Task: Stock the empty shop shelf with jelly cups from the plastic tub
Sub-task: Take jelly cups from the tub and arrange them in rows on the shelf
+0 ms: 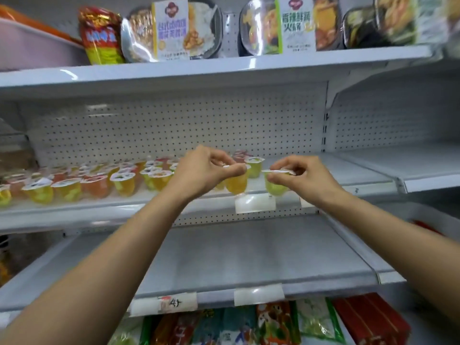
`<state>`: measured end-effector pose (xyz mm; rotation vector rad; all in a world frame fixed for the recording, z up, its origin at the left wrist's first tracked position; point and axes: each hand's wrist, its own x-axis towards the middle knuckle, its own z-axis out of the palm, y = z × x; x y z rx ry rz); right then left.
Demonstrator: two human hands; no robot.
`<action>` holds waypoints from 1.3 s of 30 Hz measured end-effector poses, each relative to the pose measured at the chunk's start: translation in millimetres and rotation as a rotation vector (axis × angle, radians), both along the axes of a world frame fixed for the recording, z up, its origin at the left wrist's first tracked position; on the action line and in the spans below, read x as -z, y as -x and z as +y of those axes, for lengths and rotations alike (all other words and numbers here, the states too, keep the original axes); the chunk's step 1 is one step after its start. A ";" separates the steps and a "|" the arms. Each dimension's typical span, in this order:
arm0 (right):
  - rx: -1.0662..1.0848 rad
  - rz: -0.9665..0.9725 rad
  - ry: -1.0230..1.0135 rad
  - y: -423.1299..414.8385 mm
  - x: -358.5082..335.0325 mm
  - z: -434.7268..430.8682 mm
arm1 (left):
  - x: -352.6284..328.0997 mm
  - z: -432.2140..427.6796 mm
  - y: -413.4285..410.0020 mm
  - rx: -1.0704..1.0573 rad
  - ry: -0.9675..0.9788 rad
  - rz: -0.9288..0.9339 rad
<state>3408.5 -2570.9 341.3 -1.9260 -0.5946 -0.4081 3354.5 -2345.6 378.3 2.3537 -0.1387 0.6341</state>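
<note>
Both my hands are stretched out to the front edge of the middle white shelf (348, 180). My left hand (204, 170) pinches the rim of a yellow jelly cup (236, 184). My right hand (306, 178) pinches the lid edge of a green jelly cup (275, 186). The two cups hang at the shelf's front edge, a little apart. Several jelly cups (94, 181) in yellow, orange and green stand in rows on the left half of that shelf, and a few more (254, 165) stand behind my left hand. The plastic tub is not in view.
The upper shelf (224, 68) holds boxed ready meals and a red snack bag (102, 36). A grey shelf (249, 255) lies below my arms, with packets (273, 324) under it. A pegboard back wall (174, 125) closes the middle shelf. Another white shelf (410, 168) adjoins at right.
</note>
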 end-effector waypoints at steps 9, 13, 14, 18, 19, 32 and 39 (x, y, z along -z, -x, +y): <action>0.080 -0.056 -0.044 -97.2 -41.4 16.1 | -47.3 24.1 -90.5 0.046 0.003 -0.005; 0.124 -0.034 -0.010 -135.0 -42.2 19.2 | -47.3 32.1 -127.4 0.041 0.000 -0.014; 0.132 -0.029 -0.011 -144.1 -42.5 20.0 | -47.6 33.2 -135.2 0.033 -0.009 -0.020; 0.115 -0.009 -0.005 -181.0 -43.0 25.6 | -47.7 36.4 -161.8 -0.013 -0.084 -0.038; 0.113 0.002 -0.003 -191.5 -42.3 27.3 | -47.4 36.9 -167.9 -0.023 -0.110 -0.040; 0.152 0.156 0.149 -290.6 -10.8 58.8 | -39.2 42.6 -225.5 -0.071 -0.199 0.013; 0.136 0.159 0.220 -303.2 -3.2 63.0 | -37.5 39.2 -233.5 -0.057 -0.198 0.026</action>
